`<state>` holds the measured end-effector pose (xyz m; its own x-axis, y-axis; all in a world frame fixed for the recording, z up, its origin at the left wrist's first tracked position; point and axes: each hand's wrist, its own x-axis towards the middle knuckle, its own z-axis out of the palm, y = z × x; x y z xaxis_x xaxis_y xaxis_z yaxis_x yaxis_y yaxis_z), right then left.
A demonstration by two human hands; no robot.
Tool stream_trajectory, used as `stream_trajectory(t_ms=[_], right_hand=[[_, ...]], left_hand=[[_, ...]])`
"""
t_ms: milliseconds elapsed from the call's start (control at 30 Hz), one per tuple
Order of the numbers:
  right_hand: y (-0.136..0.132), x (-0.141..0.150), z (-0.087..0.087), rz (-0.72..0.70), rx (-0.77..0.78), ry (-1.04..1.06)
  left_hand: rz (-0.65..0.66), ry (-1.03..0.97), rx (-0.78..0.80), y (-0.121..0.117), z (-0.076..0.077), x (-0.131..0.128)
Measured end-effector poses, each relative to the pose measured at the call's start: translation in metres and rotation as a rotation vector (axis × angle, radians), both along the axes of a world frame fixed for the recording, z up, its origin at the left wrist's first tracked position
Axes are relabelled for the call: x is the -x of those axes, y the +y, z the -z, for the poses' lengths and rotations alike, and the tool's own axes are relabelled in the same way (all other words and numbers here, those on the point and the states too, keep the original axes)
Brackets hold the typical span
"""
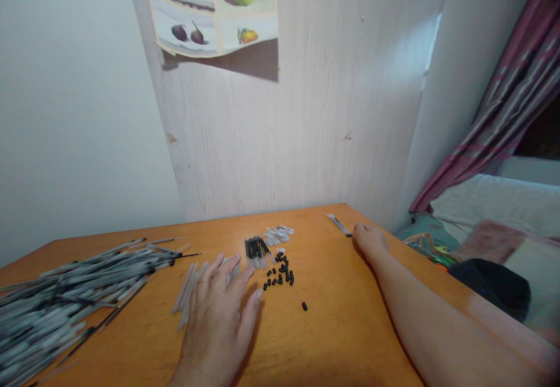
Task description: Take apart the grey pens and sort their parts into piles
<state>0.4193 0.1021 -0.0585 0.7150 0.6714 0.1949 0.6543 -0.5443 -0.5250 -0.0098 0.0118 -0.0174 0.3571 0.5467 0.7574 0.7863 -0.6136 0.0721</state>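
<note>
In the head view, I see my left hand (219, 308) palm down with fingers spread wide over the translucent white plastic tubes (187, 288) on the orange-brown wooden table (328, 340). Thin black sticks (254, 248) and small black cylindrical pieces (286, 270) lie just right. My right hand (370, 240) rests far right, by a slim white-and-black stick (339, 225) — too small to tell whether it grips or touches it. A large grey-white tube heap (65, 294) covers the left.

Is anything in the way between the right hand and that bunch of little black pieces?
Nothing visible stands between the right hand and the bunch of black pieces, just bare tabletop. A lone black piece lies nearer the camera, off that line.
</note>
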Motion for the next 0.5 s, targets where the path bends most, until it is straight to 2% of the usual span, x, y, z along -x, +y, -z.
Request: stream_trajectory(t_ms=[167,267,500], right_hand=[[-0.005,0.004,0.000,0.025,-0.057,-0.027],[-0.010,0.012,-0.003,0.028,-0.101,-0.061],[-0.019,0.038,-0.024,-0.047,-0.260,-0.139]], left_hand=[[-0.009,-0.072,0.053,0.002,-0.001,0.002],[-0.003,-0.131,0.141,0.006,-0.003,0.004],[0.028,-0.425,0.359,0.017,-0.009,0.012]])
